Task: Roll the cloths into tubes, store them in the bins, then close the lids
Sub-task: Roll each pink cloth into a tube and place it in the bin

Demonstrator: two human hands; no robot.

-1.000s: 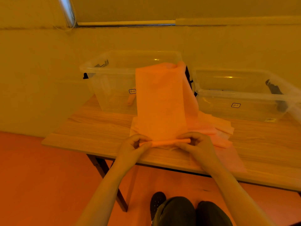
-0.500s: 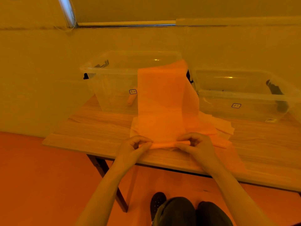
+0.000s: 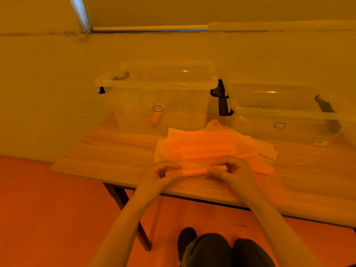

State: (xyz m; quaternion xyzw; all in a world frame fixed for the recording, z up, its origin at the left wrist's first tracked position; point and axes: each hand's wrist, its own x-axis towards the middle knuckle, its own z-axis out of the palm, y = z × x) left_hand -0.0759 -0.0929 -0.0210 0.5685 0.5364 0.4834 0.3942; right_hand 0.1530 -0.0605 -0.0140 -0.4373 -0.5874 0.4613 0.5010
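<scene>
Head view, the only 1 given, looked down over a wooden counter (image 3: 119, 151) set against a wall. Both hands met at its near edge on the cloth (image 3: 209, 145). The left hand (image 3: 159, 173) and the right hand (image 3: 234, 171) each had fingers curled over and thumb under the ends of a thin started roll (image 3: 194, 170), pinching it between them. The unrolled part of the cloth lay in loose folds just beyond the roll, on top of a pale pile (image 3: 268, 149) of other cloths.

Behind the pile stood 2 clear bins with no lids on them: the left bin (image 3: 158, 83), with at least 1 rolled tube (image 3: 156, 117) visible inside, and the right bin (image 3: 285, 112), whose contents could not be made out.

Judging from this, the step in hand was rolling, barely begun. To do it well, both hands would want to turn at the same rate, so the tube stays even along its length and does not cone. Keeping light tension away from the body should flatten the folds ahead before they get wound in. The sheet beneath may drag along, so only the top cloth should be gripped.

Both forearms reached forward from the lap, wrists low and converging, knuckles up, hands near each other with the roll bridging them.
</scene>
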